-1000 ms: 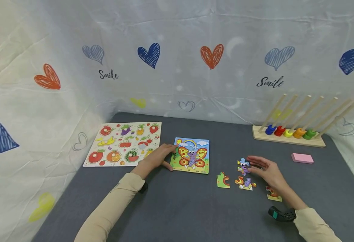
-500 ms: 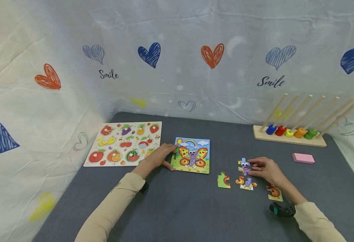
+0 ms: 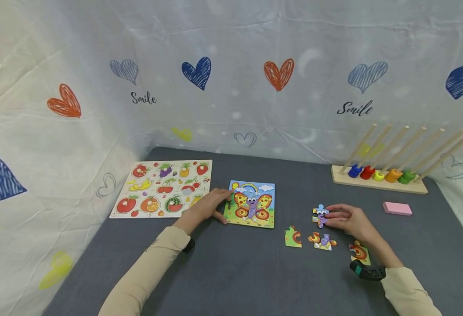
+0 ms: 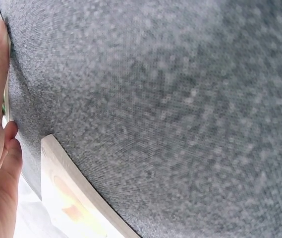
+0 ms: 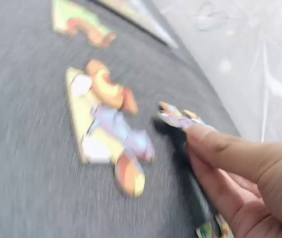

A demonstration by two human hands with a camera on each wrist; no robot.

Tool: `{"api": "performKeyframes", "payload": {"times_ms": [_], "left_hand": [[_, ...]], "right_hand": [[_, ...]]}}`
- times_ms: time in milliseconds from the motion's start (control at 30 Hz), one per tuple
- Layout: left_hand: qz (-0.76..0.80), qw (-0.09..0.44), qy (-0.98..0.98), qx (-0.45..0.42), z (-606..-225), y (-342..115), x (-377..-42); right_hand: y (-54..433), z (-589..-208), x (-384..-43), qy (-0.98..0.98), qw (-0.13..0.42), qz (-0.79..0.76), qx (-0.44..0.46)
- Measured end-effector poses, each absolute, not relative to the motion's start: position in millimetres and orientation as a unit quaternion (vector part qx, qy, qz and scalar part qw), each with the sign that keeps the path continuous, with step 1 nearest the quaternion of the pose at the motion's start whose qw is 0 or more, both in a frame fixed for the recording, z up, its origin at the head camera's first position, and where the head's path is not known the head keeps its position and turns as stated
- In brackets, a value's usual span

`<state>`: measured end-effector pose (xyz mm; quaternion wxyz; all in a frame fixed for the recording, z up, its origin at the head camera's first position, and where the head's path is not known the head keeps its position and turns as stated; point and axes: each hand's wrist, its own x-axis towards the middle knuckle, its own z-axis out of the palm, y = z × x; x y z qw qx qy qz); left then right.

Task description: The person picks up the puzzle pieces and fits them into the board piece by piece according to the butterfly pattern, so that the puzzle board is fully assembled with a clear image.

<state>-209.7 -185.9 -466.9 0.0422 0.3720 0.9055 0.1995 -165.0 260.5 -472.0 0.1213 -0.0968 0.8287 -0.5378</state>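
My right hand [image 3: 352,221] pinches a butterfly puzzle piece [image 3: 320,212] between thumb and fingers. The right wrist view has that piece [image 5: 174,117] slightly raised, with a dark shadow under it. Below it lies a purple and orange puzzle piece [image 3: 324,242]. A green corner piece [image 3: 293,237] is to the left of that one, and an orange-red piece [image 3: 359,253] lies beside my right wrist. My left hand [image 3: 207,205] rests at the left edge of the square butterfly puzzle board [image 3: 251,206], thumb and fingertips touching it. In the left wrist view its thumb lies along the board's edge.
A fruit puzzle board [image 3: 158,184] lies at the left, partly behind my left hand. At the back right stands a wooden peg stand [image 3: 381,180] with coloured rings. In front of it sits a pink block [image 3: 397,208]. A printed curtain [image 3: 235,87] surrounds the dark table.
My right fingers have closed on the butterfly puzzle piece and lifted it slightly, tilting it. My left hand and the board have stayed in place.
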Motion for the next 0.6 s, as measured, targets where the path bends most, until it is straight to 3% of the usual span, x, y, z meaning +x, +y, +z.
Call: {"api": "performKeyframes", "payload": {"times_ms": [367, 600], "left_hand": [[0.199, 0.054, 0.911, 0.357, -465, -183, -207], [0.197, 0.043, 0.909, 0.366, -469, -187, -210]], "right_hand": [[241, -466, -166, 0.737, 0.190, -0.648, 0.020], [220, -461, -173, 0.695, 0.214, -0.685, 0.039]]}}
